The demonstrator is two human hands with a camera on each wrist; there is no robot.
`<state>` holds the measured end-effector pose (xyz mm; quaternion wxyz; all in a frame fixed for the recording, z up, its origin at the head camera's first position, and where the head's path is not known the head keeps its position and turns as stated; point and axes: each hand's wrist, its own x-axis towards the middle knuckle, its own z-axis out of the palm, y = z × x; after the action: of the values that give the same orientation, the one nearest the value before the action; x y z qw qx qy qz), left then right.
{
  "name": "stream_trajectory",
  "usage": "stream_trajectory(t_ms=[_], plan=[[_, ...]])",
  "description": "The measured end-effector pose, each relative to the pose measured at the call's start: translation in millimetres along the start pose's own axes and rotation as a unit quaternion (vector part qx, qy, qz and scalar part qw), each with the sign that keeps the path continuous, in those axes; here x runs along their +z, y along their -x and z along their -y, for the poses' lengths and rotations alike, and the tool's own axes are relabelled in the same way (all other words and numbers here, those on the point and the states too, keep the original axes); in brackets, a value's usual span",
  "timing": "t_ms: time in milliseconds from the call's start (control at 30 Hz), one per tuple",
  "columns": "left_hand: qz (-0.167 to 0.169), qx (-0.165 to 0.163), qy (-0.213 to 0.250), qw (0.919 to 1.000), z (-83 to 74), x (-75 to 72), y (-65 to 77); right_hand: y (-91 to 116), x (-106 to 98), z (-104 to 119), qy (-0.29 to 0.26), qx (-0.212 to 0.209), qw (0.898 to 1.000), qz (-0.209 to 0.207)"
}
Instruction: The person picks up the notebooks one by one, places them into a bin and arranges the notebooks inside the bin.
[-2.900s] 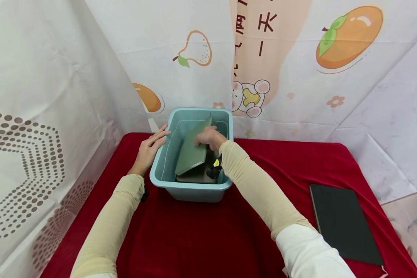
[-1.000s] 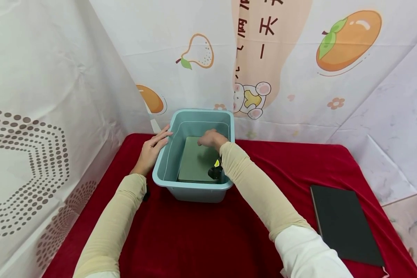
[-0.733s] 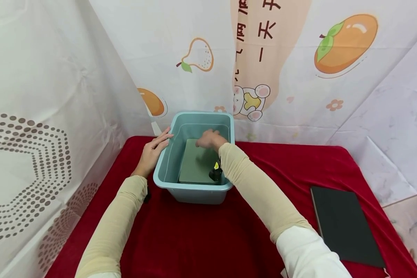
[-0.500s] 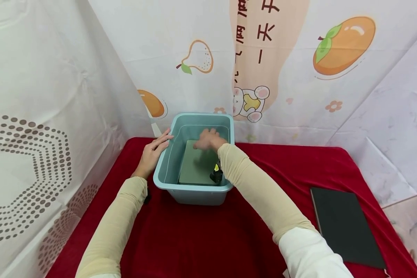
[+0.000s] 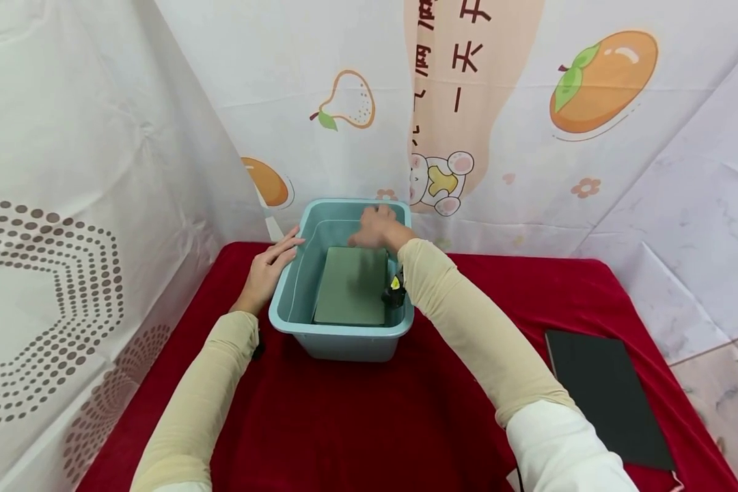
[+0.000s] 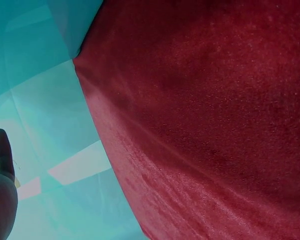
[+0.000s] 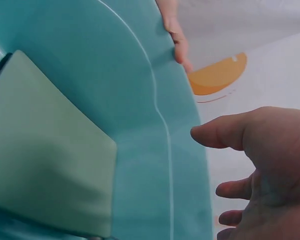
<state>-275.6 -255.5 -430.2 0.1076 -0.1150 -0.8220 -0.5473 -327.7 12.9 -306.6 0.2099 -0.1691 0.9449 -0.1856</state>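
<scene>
A light blue plastic basin (image 5: pixel 338 331) stands at the far side of the table. Inside it a green hardcover notebook (image 5: pixel 346 290) lies flat, overlapping most of what shows of the bottom. My right hand (image 5: pixel 375 229) is above the notebook near the basin's back, holding nothing; its thumb and fingers are spread apart in the right wrist view. My left hand (image 5: pixel 266 273) rests with extended fingers against the basin's left rim. In the left wrist view only part of that hand (image 6: pixel 3 185) shows at the lower left edge.
A black hardcover notebook (image 5: pixel 609 396) lies on the red tablecloth (image 5: pixel 344 424) at the right. Behind the basin hangs a white curtain (image 5: pixel 270 55) printed with fruit. A black wrist device (image 5: pixel 394 294) sits on my right wrist, close to the basin's right wall.
The green notebook, tilted under my right hand at first, dropped flat in the basin. My right hand let go of it and rose toward the back. The left hand stayed on the rim.
</scene>
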Motion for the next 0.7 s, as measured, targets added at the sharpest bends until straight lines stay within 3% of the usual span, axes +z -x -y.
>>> stream_trajectory(t_ms=[500, 700], plan=[[-0.003, 0.001, 0.001, 1.0, 1.7, 0.5, -0.4, 23.7, -24.8, -20.7, 0.044, -0.009, 0.994, -0.096], [-0.006, -0.002, 0.0, 1.0, 3.0, 1.6, -0.9, 33.7, -27.6, -31.0, 0.041, 0.008, 0.994, -0.104]])
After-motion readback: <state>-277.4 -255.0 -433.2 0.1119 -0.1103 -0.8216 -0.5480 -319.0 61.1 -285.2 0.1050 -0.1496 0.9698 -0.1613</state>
